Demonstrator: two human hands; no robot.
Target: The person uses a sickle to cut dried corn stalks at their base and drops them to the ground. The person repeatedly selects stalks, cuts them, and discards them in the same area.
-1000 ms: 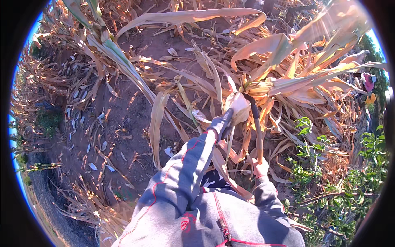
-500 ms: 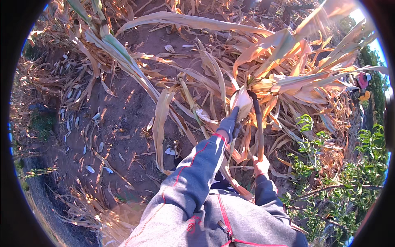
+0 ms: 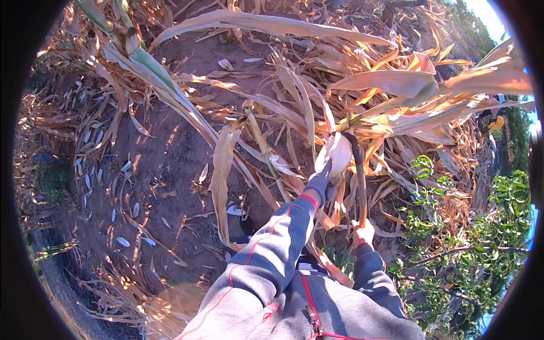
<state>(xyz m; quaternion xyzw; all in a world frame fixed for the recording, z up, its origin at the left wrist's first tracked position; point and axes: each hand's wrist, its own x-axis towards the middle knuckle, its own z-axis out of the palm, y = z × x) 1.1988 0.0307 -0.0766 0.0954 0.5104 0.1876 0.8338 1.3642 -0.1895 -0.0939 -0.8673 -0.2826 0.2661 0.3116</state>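
Your left hand [image 3: 319,182] is stretched out ahead of you, wrapped around the lower end of the corn ear [image 3: 335,156], which stands just above it on the stalk. Your right hand [image 3: 363,232] sits nearer to you and slightly to the right, closed around the bottom of a sickle handle [image 3: 360,187] that runs up just beside the ear on its right, its curved top [image 3: 350,139] meeting the ear's upper part. A cut stalk stump [image 3: 258,139] leans to the left of your left hand. Bare soil [image 3: 170,164] lies farther left, strewn with husk scraps [image 3: 129,166]. Dry corn leaves [image 3: 396,85] spread behind and to the right of the ear. A leafy shrub [image 3: 481,238] stands at your far right.
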